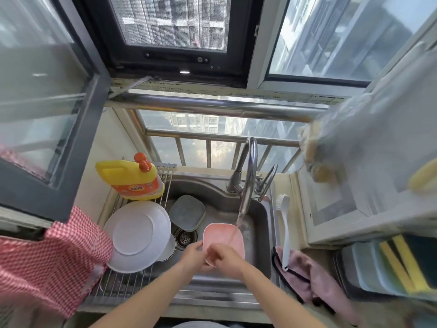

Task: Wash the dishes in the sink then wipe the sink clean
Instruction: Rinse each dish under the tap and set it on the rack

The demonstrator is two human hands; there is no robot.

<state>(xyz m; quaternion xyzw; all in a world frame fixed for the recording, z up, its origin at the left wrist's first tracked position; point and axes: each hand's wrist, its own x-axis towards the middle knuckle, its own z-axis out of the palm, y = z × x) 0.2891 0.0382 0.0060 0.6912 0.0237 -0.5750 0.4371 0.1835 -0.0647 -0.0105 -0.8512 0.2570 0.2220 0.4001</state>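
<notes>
Rinsing step in hand: left hand [192, 253] grips the pink dish [223, 237] under the faucet [248, 176] stream, right hand [227, 258] rubbing its rim; next, racking judged due.

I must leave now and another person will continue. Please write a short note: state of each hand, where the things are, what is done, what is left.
Left hand grips the pink dish; right hand rubs inside it under the running tap.
White plates rest on the rack, apparently washed.
Grey dish lies in the sink, still to wash.
Left: finish both dishes, wipe the sink.
</notes>
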